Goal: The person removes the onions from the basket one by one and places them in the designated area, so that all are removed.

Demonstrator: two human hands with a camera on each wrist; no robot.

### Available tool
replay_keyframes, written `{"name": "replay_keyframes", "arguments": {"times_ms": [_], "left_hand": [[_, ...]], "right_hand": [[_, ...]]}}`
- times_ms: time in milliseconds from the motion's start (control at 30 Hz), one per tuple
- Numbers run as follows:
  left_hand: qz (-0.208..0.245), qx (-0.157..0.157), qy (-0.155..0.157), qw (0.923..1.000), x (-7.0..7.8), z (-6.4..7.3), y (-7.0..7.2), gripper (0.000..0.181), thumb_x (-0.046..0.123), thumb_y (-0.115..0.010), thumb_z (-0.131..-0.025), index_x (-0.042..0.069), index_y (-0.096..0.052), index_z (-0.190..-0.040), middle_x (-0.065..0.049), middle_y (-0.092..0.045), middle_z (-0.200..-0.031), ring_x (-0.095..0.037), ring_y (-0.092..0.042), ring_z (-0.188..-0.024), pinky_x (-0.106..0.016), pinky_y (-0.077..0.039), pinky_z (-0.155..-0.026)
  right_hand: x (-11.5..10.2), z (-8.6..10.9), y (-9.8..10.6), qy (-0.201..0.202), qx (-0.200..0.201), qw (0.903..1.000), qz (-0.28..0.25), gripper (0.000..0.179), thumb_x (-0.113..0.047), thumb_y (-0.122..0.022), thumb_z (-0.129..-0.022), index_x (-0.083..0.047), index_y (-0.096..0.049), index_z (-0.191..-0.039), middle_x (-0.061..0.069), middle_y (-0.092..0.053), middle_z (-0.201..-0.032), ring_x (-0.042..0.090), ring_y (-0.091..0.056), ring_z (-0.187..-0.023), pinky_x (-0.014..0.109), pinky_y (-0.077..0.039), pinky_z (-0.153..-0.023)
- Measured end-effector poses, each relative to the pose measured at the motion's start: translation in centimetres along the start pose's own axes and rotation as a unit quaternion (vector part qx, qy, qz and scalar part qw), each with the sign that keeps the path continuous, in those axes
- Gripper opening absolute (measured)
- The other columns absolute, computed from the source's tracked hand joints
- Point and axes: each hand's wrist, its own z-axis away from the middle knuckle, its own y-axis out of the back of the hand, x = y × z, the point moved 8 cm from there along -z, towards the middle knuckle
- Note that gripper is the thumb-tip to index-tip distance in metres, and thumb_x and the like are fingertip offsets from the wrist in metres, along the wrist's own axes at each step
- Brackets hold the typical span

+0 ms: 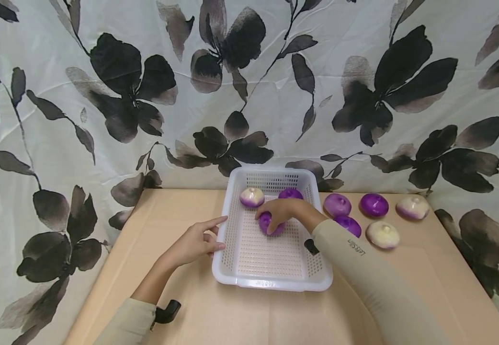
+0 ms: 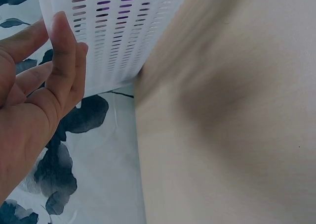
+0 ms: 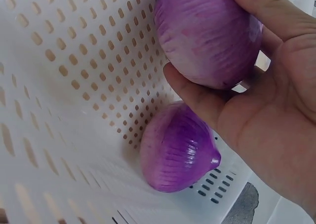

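Note:
A white perforated plastic basket [image 1: 271,285] stands on the table. In it, my right hand [image 1: 278,211] grips a purple onion [image 1: 271,224]; the right wrist view shows the thumb and fingers around this onion [image 3: 207,36]. Another purple onion [image 1: 290,193] lies behind that hand, and a white-and-purple onion [image 1: 251,197] is near the back left corner. One purple onion [image 3: 178,147] rests just below the held one in the right wrist view. At the basket's left rim my left hand [image 1: 193,243] holds the edge, with fingers against the outer wall [image 2: 106,41].
Right of the basket lie several onions, among them a purple onion [image 1: 373,205] and pale onions [image 1: 383,235]. The light wooden table [image 1: 232,316] ends at a floral cloth [image 1: 284,105] behind. My right sleeve [image 1: 361,258] crosses the basket's right rim.

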Motion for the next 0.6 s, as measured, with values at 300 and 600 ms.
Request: {"name": "replay_keyframes", "arguments": {"times_ms": [300, 600], "left_hand": [[-0.006, 0.002, 0.002, 1.0, -0.1, 0.1, -0.2, 0.075, -0.001, -0.076, -0.09, -0.001, -0.041, -0.156, -0.023, -0.059, -0.113, -0.019, -0.066, -0.073, -0.041, -0.064, -0.064], [-0.008, 0.002, 0.001, 1.0, 0.1, 0.2, -0.1, 0.075, -0.001, -0.076, -0.09, 0.0, -0.041, -0.156, -0.023, -0.058, -0.112, -0.018, -0.065, -0.072, -0.051, -0.063, -0.066]], "right_hand": [[0.1, 0.6, 0.3, 0.01, 0.006, 0.9999, 0.006, 0.06, -0.018, -0.083, -0.086, -0.02, -0.061, -0.141, 0.007, -0.052, -0.149, 0.028, -0.05, -0.137, 0.045, -0.048, -0.112], [-1.1, 2.8, 2.2, 0.043, 0.031, 0.9986, 0.004, 0.064, -0.024, -0.083, -0.087, -0.02, -0.057, -0.146, 0.008, -0.053, -0.146, 0.026, -0.054, -0.129, 0.041, -0.051, -0.106]]}}
